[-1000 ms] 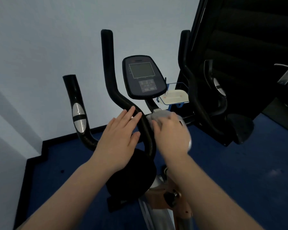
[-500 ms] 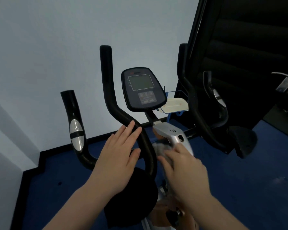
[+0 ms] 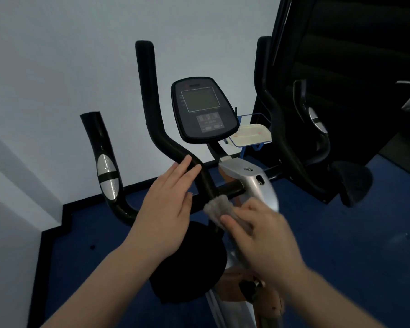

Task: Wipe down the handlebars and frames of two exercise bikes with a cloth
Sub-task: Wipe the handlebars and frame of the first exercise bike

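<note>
right hand (image 3: 265, 235) lower now, clutching one cloth (image 3: 219, 205); left hand (image 3: 168, 202) open on handlebar (image 3: 161, 136)

The left hand (image 3: 168, 204) rests open on the black handlebar (image 3: 166, 147), fingers flat against its bend. The right hand (image 3: 265, 237), blurred, presses a grey cloth (image 3: 219, 207) against the silver frame (image 3: 258, 183) below the console (image 3: 204, 110).
</note>
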Available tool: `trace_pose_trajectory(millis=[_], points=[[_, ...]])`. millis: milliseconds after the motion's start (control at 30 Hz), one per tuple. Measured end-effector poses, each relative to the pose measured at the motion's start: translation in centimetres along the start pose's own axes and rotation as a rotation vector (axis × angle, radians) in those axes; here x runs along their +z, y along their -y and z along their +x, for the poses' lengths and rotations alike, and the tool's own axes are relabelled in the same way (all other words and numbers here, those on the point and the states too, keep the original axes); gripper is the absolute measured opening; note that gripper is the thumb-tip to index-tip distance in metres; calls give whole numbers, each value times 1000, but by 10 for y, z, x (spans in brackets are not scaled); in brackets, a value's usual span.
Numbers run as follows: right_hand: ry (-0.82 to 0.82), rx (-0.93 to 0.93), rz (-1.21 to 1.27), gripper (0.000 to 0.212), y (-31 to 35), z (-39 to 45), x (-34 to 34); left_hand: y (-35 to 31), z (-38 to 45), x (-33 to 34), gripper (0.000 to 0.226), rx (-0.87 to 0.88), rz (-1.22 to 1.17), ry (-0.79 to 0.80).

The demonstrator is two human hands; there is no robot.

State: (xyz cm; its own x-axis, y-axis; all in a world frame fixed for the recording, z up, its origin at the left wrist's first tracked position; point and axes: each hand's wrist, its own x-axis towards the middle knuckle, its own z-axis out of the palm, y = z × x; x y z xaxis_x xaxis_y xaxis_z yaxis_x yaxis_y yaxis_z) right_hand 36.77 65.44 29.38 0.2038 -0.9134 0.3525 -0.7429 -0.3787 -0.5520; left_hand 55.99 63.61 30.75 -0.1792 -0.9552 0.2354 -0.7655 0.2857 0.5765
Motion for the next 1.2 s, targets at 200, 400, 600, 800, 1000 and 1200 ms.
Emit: trace_pose_trajectory(millis=[200, 400, 600, 800, 1000, 1200], points=[[-112, 81, 230, 19, 15, 66, 13, -3, -1, -2, 55, -20, -32, -22], [-125, 63, 349, 3, -15, -53, 40, -3, -7, -1, 45, -58, -89, -90], [-303, 378, 444, 21, -6, -35, 31, -4, -7, -2, 43, -2, -182, -49], [-212, 551, 711, 17, 50, -2, 22, 0, -9, -9, 41, 138, -347, 23], [-135, 938, 392, 47, 68, -64, 19, 36, -22, -40, 39, 285, -380, 61], [-605, 720, 20, 30, 104, -19, -2, 82, 7, -96, 32, 374, -352, -92]])
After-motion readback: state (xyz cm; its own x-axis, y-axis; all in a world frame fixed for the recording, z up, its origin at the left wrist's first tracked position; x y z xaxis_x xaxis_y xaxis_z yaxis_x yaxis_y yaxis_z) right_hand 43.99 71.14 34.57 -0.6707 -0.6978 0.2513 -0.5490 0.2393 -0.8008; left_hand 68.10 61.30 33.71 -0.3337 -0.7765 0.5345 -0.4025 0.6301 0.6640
